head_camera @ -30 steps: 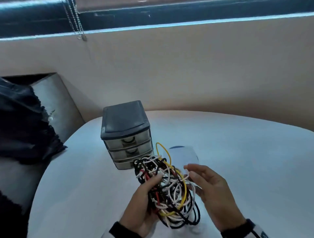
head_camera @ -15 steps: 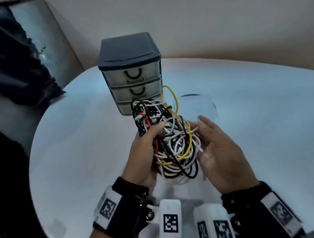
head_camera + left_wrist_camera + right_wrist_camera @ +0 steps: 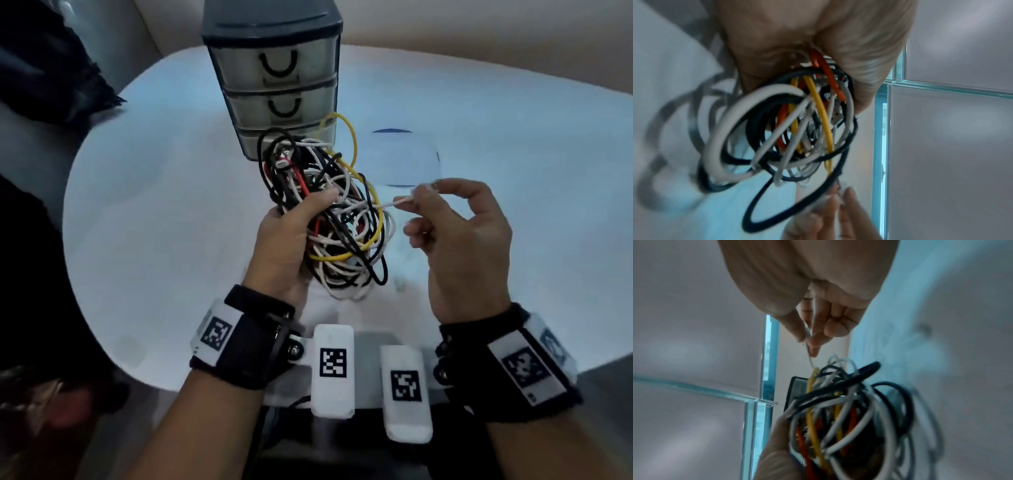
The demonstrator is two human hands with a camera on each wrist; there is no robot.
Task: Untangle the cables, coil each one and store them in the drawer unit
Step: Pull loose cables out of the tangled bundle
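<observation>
The cable bundle is a tangled mass of white, black, yellow and red cables held above the near middle of the white round table. One yellow loop stands up from the far side of the bundle, in front of the drawer unit. A red cable with a metal connector lies at the far left of the tangle.

The left hand grips the bundle from its left side, fingers curled around the mass and the thumb pressed across the front of it. In the left wrist view the cable loops hang out from under the closed palm.

The right hand is to the right of the bundle and apart from it. Its thumb and forefinger pinch the end of a single white cable, which runs leftward from the fingertips into the tangle. The other fingers are loosely curled. The right wrist view shows the same pinch on the thin white strand above the bundle.

The drawer unit stands on the far side of the table, just beyond the bundle. It has a dark top and three translucent drawers, stacked, all closed. The two upper drawers show dark curved handles; the lowest is partly hidden by cables.

A pale disc with a blue rim lies on the table to the right of the drawer unit. Dark fabric is at the far left, off the table.
</observation>
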